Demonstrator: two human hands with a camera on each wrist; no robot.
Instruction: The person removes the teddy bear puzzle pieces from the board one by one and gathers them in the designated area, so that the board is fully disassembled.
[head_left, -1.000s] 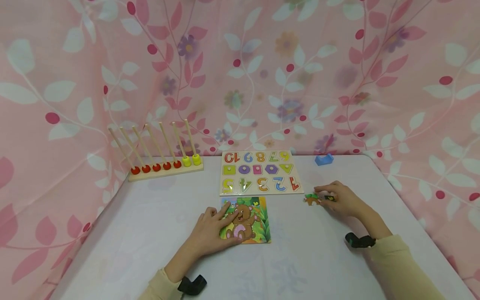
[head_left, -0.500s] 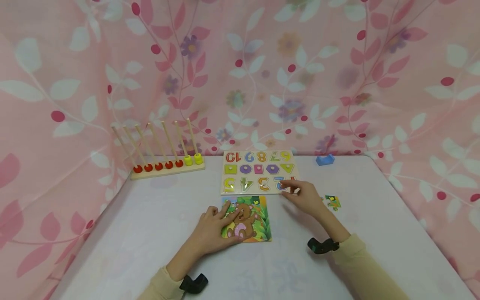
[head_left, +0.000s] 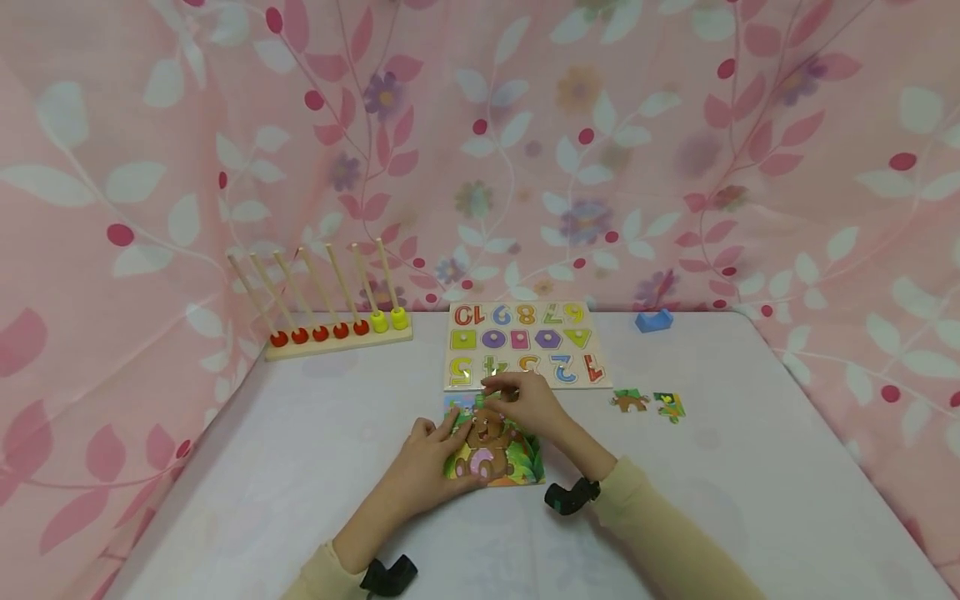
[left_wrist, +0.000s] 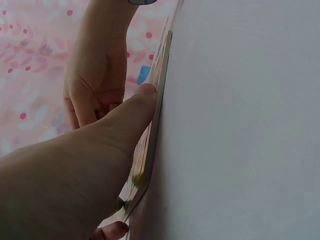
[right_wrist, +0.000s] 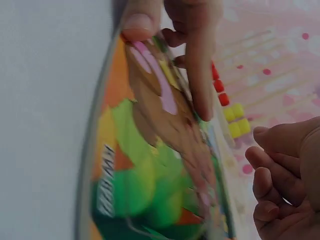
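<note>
So my bear puzzle [head_left: 491,454] is flat on the table [head_left: 637,517] right in front of me, and my left hand [head_left: 426,458] is spread over it, fingers straight and thumb on the near edge, I'd say so it doesn't slide. My right hand [head_left: 532,407] hangs over the far edge, fingers loosely curled with the thumb apart, and I can't see anything in them. Two loose pieces, a brown-and-green one [head_left: 630,406] and one with some yellow [head_left: 669,405], sit off to the right, probably so they're reachable without crowding the picture. The number board [head_left: 528,350] lies just beyond the puzzle.
</note>
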